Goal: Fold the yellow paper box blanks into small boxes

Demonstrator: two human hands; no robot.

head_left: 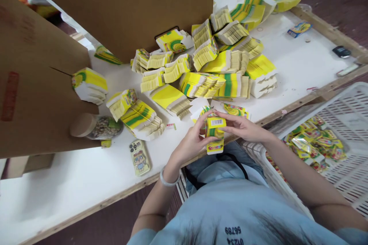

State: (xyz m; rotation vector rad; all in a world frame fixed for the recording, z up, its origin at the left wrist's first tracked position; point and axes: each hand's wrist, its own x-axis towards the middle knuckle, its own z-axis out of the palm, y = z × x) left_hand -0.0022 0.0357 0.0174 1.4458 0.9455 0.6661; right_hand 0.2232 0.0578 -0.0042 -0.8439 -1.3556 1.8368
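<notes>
Carton [215,134]: small yellow box, green band, white barcode panel on top face, red-and-white print on lower end. Upright, slightly tilted, held in air just over table's near edge, about mid-length. Clasped both sides: left hand [192,141] on left face, thumb across front; right hand [243,127] on right, fingertips at top edge. Appears erected, not flat; top closure hidden by fingers.

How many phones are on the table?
1: a phone in a cartoon case, lying near the table's front edge, left of the left hand. Others may be hidden.
</notes>
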